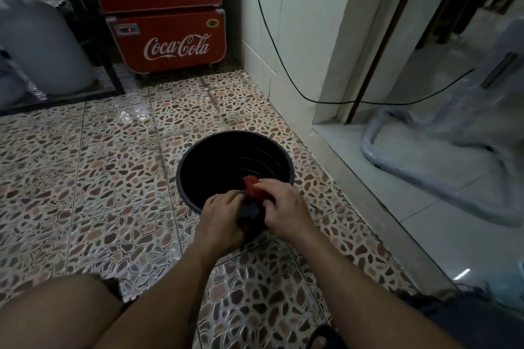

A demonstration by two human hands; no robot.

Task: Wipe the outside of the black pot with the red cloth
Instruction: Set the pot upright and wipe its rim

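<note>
A round black pot point(224, 163) stands upright on the patterned tile floor, its empty ridged inside facing me. My left hand point(219, 219) grips the near outer wall of the pot just below the rim. My right hand point(285, 208) is closed on a red cloth point(253, 188), which bunches up at the near rim between my two hands. The cloth presses against the pot's near side; most of it is hidden under my fingers.
A red Coca-Cola fridge point(170, 37) stands at the back. A white wall corner point(286, 71) with a hanging black cable point(283, 71) is just right of the pot. A raised white tiled step point(411, 207) runs along the right. My knees frame the bottom of the view.
</note>
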